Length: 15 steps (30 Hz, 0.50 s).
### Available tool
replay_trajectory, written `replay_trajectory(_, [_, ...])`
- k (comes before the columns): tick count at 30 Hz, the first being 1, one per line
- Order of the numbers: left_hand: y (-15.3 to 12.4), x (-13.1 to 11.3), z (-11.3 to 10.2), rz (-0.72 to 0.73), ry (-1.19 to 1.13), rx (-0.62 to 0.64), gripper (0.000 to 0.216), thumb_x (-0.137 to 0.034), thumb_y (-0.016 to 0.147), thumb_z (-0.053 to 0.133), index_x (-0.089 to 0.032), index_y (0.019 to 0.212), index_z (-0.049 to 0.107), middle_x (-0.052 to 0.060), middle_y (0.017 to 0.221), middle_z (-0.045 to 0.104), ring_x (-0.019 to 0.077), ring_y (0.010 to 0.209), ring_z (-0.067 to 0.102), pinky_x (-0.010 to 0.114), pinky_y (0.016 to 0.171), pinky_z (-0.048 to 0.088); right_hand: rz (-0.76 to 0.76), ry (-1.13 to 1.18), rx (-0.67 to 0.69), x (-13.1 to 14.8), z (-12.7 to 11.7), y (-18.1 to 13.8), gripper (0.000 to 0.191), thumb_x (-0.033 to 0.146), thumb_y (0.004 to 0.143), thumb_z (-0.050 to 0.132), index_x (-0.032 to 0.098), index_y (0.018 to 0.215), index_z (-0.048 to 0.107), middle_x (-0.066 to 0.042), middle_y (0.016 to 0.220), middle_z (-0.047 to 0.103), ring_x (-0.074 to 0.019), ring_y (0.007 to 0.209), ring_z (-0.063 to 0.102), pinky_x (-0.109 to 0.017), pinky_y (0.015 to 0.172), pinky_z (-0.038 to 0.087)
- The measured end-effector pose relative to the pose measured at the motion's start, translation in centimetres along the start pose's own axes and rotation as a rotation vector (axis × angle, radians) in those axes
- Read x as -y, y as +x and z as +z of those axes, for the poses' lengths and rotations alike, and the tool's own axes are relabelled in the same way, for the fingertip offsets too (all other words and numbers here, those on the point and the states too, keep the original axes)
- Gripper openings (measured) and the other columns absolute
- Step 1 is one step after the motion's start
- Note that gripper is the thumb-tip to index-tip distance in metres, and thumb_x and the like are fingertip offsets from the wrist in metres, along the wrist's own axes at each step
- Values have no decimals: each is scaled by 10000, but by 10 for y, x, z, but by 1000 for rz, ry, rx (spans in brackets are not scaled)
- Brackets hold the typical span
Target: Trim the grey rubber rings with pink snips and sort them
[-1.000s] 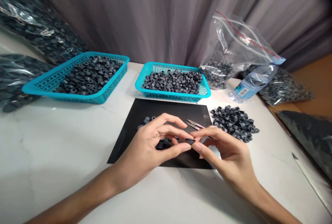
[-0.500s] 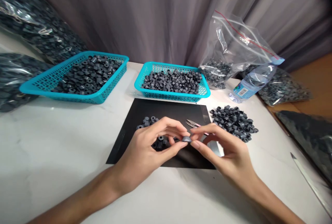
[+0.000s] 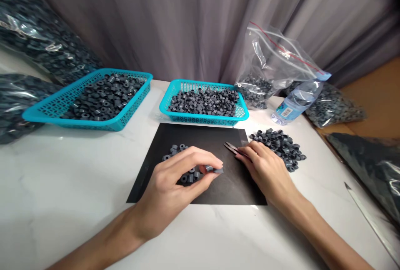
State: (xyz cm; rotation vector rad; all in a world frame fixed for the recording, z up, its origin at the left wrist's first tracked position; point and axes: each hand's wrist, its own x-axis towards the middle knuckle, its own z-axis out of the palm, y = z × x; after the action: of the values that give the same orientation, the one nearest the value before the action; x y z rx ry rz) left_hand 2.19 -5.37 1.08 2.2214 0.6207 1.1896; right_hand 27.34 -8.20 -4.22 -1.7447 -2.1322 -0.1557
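My left hand, over the black mat, pinches a small dark grey rubber-like ring between thumb and fingertips. A second grey piece shows just behind it, inside the curl of the fingers. My right hand lies low at the mat's right side, fingers closed over the handles of thread snips. The snips' blades point up and left, and most of the handles are hidden. Partly behind my left hand, a small group of grey rings lies on the mat.
Beside my right hand is a loose pile of grey pieces. Two blue baskets of such pieces stand at the back. A water bottle, a zip bag and other filled bags line the right. Large bags lie left.
My right hand has left the grey piece at my left fingertips and moved right and down onto the thread snips. My left hand stays nearly in place, still pinching. The view has shifted slightly.
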Motion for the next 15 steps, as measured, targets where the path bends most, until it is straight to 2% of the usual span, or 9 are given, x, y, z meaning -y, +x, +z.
replay_trajectory(3, [1, -1, -1, 18, 2, -20, 262, -18, 884, 696, -233, 1034, 686, 1, 968, 762, 159, 932, 728, 292, 875, 589, 32, 21, -28, 3, -3, 1, 348, 366, 1099, 365, 193, 966, 636, -73, 912, 647, -238, 821, 664, -347, 712, 505])
replay_trajectory(7, [1, -4, -2, -29, -6, -32, 248, -44, 876, 719, -254, 1007, 697, -9, 963, 769, 164, 924, 736, 308, 884, 594, 97, 471, -99, 12, -17, 1, 257, 330, 1101, 385, 205, 1012, 591, -18, 823, 626, -152, 708, 633, -269, 688, 493])
replay_trajectory(10, [0, -5, -2, -114, -39, -32, 225, -71, 869, 744, -257, 993, 713, -5, 965, 769, 166, 927, 733, 311, 897, 588, 153, 730, -154, 23, -31, 1, 239, 334, 1098, 396, 214, 1019, 588, 11, 748, 598, -132, 653, 586, -240, 644, 486])
replay_trajectory(15, [0, -4, 0, -287, -228, -58, 147, -125, 878, 753, -234, 975, 740, 18, 962, 749, 169, 934, 725, 268, 831, 615, 104, 778, -142, 30, -43, -1, 166, 333, 1041, 549, 221, 1085, 664, -14, 854, 643, -137, 723, 593, -217, 592, 471])
